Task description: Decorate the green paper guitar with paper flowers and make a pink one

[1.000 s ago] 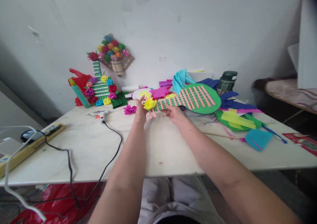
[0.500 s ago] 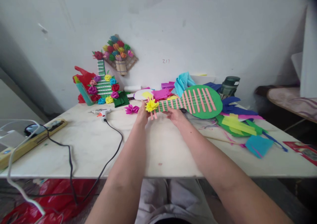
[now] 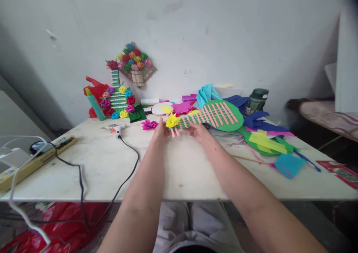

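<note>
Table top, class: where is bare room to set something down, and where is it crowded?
Bare: the near middle of the white table, between the black cable and the left forearm; the near strip between the right forearm and the turquoise paper square. Crowded: the back, around the green paddle-shaped card craft and coloured paper scraps.

I have both bare arms extended forward and converging. Left forearm (image 3: 140,197) and right forearm (image 3: 243,189) are unsleeved. My left hand (image 3: 160,131) is edge-up, fingers pinched closed. My right hand (image 3: 199,131) is palm-down, fingers curled closed, near the left hand but apart from it.
</note>
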### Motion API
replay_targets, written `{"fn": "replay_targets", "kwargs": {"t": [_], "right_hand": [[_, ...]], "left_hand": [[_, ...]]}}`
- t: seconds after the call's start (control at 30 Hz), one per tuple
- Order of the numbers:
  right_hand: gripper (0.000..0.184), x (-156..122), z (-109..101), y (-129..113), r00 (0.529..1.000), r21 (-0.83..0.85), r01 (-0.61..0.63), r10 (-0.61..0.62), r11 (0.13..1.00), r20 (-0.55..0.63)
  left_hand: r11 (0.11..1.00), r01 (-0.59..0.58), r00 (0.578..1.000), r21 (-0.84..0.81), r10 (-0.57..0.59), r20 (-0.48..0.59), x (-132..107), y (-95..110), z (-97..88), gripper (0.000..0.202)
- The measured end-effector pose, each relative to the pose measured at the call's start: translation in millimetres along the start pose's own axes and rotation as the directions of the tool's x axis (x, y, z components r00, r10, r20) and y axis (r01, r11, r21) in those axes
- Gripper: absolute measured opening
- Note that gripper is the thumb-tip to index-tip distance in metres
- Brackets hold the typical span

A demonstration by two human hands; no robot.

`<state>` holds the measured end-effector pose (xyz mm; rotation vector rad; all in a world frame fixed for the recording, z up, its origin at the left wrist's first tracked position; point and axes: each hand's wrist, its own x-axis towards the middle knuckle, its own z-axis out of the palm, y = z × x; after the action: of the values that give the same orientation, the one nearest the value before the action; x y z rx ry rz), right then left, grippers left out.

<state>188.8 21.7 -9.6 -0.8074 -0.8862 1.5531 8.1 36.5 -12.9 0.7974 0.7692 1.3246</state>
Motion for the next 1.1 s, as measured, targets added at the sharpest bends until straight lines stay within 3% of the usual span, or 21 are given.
{"fn": "replay_targets", "kwargs": {"t": [0.17,0.3,0.37,0.6,0.77,0.83,0.9,1.0,1.1], "right_hand": [[0.006,1,10,4,0.998,0.148,-0.037,0.043,0.988,-0.040],[0.013,0,18,8,0.995,0.145,-0.004,0.018,0.989,-0.098],[0.019,-2,21,10,0.995,0.118,0.022,-0.011,0.993,-0.098],[0.021,-8,29,10,0.993,0.041,-0.027,0.032,0.999,-0.113],[0.012,-13,39,18,0.994,-0.293,-0.100,0.081,0.951,-0.076],[0.015,-14,42,20,0.996,-0.508,-0.028,-0.019,0.861,-0.087],[0.016,-16,44,18,0.971,-0.714,0.135,-0.234,0.687,-0.041],[0.016,-20,46,12,0.847,-0.889,0.321,-0.520,0.328,0.114],[0.030,-22,49,7,0.754,-0.925,0.375,-0.602,0.064,0.264]], "left_hand": [[0.998,0.030,0.981,-0.062,-0.017,0.192,-7,2,1.1,0.073],[0.999,-0.001,0.953,-0.044,0.014,0.303,-13,-1,0.7,0.036],[0.999,-0.026,0.947,-0.024,0.032,0.320,-13,-2,1.3,0.034],[0.996,-0.070,0.979,-0.063,0.081,0.189,-10,-2,6.7,0.035],[0.996,-0.027,0.998,-0.080,0.031,0.053,-4,-4,4.5,0.049],[0.993,-0.035,0.999,-0.111,0.037,0.015,0,-5,1.8,0.053],[0.986,-0.052,0.999,-0.156,0.054,0.009,3,-5,-0.7,0.055],[0.973,-0.076,0.996,-0.219,0.083,0.025,4,-5,-2.4,0.054],[0.971,-0.088,0.995,-0.223,0.094,0.015,2,-5,-1.3,0.052]]}}
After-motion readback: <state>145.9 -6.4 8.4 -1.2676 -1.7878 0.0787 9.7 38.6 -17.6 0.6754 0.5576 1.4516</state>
